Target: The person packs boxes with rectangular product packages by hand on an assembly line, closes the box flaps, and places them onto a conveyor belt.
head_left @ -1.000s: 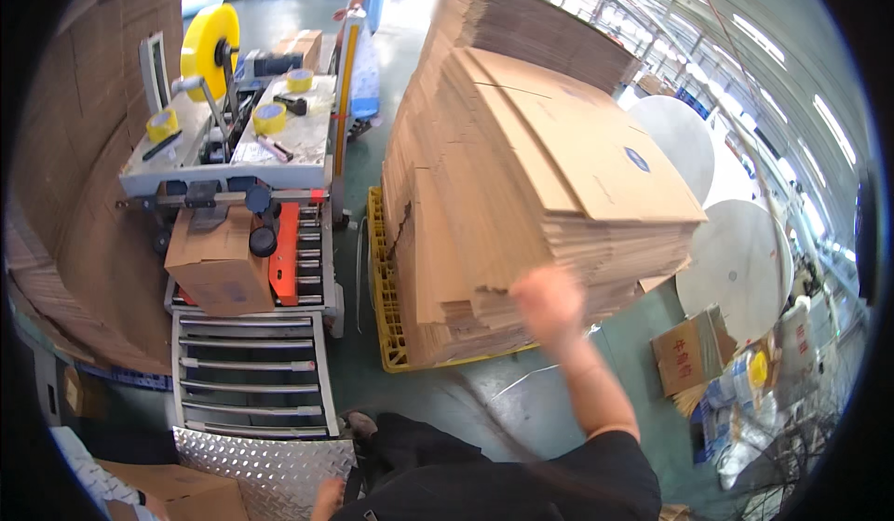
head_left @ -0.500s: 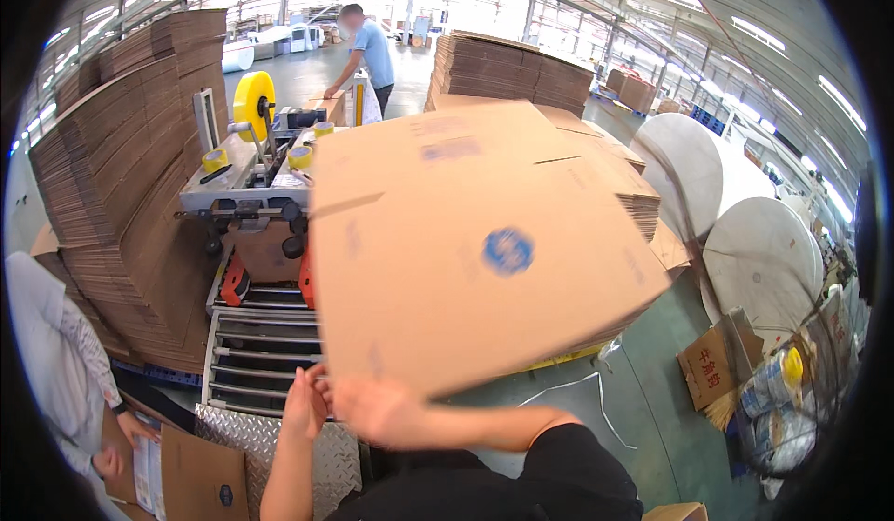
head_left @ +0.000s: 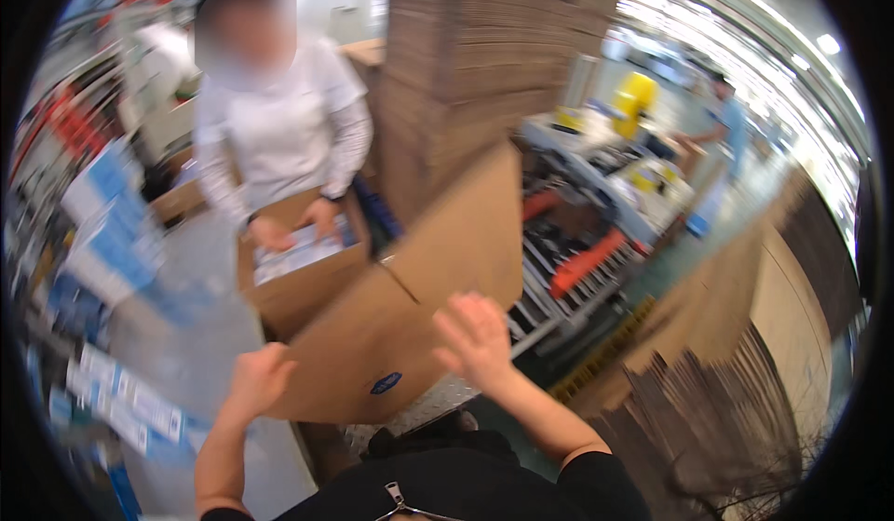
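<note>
A brown cardboard carton [head_left: 447, 251] with a blue printed mark is tilted up in front of me, above a metal plate. My left hand [head_left: 263, 379] is closed at its lower left edge, the thumb on the near side. Against or just before the carton's right part is my right hand [head_left: 477, 339], its fingers spread; blur hides whether it touches. Behind the carton, an open cardboard box [head_left: 303, 284] holds white packages [head_left: 296, 258]. A co-worker in white [head_left: 279, 121] has both hands in that box.
A grey table [head_left: 209, 353] bears blue-and-white boxes [head_left: 130, 400] at left. Tall stacks of flat cardboard [head_left: 466, 74] rise behind. A taping machine [head_left: 596, 158] with rollers stands right, another person [head_left: 731, 125] beyond it. More stacked cardboard [head_left: 717, 409] lies at near right.
My view has swung left, toward the co-worker in white. The carton has come from the right and tipped more upright. My hands, close together before, are now wide apart.
</note>
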The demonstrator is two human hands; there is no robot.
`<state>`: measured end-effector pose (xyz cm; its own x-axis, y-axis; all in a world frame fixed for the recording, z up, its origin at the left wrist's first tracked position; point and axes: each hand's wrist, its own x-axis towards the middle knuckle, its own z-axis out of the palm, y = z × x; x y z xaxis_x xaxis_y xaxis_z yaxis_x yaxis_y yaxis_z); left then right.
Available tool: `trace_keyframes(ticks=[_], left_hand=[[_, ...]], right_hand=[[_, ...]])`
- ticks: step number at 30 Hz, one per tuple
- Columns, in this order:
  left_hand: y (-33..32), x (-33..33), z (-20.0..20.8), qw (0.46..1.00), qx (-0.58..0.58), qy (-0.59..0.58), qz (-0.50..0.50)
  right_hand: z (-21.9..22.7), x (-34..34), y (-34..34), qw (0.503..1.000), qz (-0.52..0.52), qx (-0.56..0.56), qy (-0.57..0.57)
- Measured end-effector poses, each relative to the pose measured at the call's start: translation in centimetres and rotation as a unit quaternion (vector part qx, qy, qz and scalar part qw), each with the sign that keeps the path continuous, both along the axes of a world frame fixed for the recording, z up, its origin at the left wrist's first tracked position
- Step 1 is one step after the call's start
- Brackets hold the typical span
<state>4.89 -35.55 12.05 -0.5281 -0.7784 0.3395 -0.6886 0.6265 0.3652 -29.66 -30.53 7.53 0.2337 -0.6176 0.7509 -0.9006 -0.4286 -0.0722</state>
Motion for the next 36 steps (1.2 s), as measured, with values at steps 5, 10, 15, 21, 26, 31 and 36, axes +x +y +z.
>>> trace_keyframes(ticks=[5,10,15,21,26,31,36], left_hand=[[3.8,-2.1,-2.0,0.966,0.203,-0.154,0.054],[3.1,-1.6,-3.1,0.969,0.223,-0.070,0.080],[1.1,-0.5,-0.6,0.915,0.241,-0.198,0.258],[0.6,2.7,-4.2,0.852,0.284,-0.223,0.378],[3.5,0.6,-5.8,0.788,0.579,-0.115,-0.178],[3.1,1.8,-2.6,0.937,0.212,-0.275,-0.030],[-1.0,5.3,-16.0,0.921,0.161,0.139,0.327]], right_hand=[[-1.2,-2.0,-6.8,0.982,0.099,0.100,0.125],[-2.3,-6.8,-1.5,0.952,0.245,0.078,0.164],[-1.1,-7.7,-3.7,0.909,0.383,0.129,0.103],[-0.8,4.8,-5.7,0.719,0.663,0.204,0.038],[-13.2,10.4,-8.5,0.735,0.539,0.388,0.138],[-2.2,12.8,-12.8,0.911,0.379,-0.002,0.162],[-0.3,8.2,-17.7,0.936,0.039,0.332,0.113]])
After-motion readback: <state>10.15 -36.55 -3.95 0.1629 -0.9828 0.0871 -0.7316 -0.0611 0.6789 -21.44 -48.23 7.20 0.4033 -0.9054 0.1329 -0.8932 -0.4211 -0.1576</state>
